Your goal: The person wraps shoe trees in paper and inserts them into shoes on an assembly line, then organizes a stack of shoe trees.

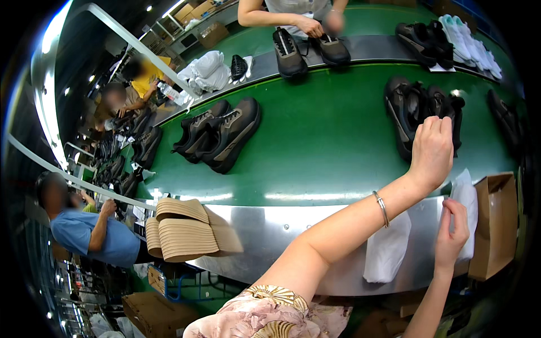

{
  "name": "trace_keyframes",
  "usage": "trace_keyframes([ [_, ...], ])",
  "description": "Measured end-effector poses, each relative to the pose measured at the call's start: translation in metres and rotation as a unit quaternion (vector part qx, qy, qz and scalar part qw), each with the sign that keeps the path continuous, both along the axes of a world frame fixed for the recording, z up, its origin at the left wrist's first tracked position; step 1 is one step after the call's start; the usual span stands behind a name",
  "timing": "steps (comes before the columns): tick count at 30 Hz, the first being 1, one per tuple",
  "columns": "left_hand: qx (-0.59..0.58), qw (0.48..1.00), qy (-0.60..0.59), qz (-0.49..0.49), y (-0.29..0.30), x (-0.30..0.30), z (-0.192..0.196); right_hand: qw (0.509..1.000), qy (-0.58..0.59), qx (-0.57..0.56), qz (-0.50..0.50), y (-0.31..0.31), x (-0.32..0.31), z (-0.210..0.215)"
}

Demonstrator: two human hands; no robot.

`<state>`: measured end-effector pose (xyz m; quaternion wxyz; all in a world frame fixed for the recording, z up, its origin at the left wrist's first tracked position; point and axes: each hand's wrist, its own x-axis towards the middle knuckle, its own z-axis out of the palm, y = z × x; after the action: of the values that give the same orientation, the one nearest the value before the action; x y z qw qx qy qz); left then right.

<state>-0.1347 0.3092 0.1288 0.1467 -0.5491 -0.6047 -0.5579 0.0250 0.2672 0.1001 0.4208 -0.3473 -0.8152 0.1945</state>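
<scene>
My left hand reaches across to a pair of dark grey-brown sneakers at the right of the green surface. Its fingers are curled closed over the nearer part of the right shoe of that pair; what they grip is hidden behind the knuckles. Lower down, my right hand is raised beside a white paper-like bundle, thumb and fingertips drawn together. Whether it pinches anything I cannot make out. Another white bundle lies on the metal ledge, under my left forearm.
A cardboard box stands at the right. Stacked tan curved inserts sit left on the ledge. Another sneaker pair rests left on the green surface. Across it, a co-worker's hands handle shoes. More people are at the left.
</scene>
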Motion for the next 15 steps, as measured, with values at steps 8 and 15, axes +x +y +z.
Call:
trace_keyframes([
  [8, 0.149, 0.979, 0.001, -0.14, -0.128, 0.054, 0.058, 0.999, 0.019, -0.015, -0.047, -0.071, 0.049, 0.005],
  [15, 0.112, 0.973, 0.032, -0.197, -0.333, 0.043, 0.062, 0.992, -0.036, 0.094, 0.071, -0.155, -0.005, 0.017],
])
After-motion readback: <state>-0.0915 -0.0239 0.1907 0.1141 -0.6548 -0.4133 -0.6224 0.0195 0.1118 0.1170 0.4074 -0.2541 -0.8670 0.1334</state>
